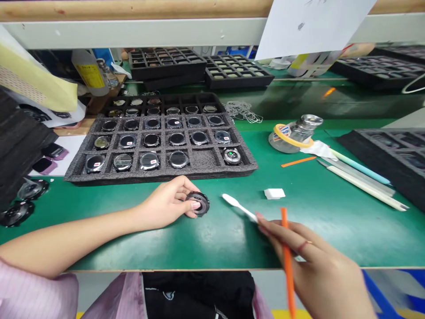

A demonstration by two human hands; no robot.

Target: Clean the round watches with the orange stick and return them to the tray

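Note:
My left hand [168,204] rests on the green mat and grips a round black watch case [199,203] between thumb and fingers. My right hand [315,266] is closed on a white swab [238,205], whose tip points left toward the watch case, and also on an orange stick [288,261] that runs down across the hand. A grey foam tray [206,160] with several watch cases in its pockets lies just behind my left hand; one pocket in its front row is vacant.
A small white pad [274,193] lies on the mat. A glass dispenser bottle [295,132] with yellow tape, an orange stick [299,161] and long white sticks [361,181] lie at the right. Black trays stand behind and at the right edge. Loose black parts [20,201] sit at left.

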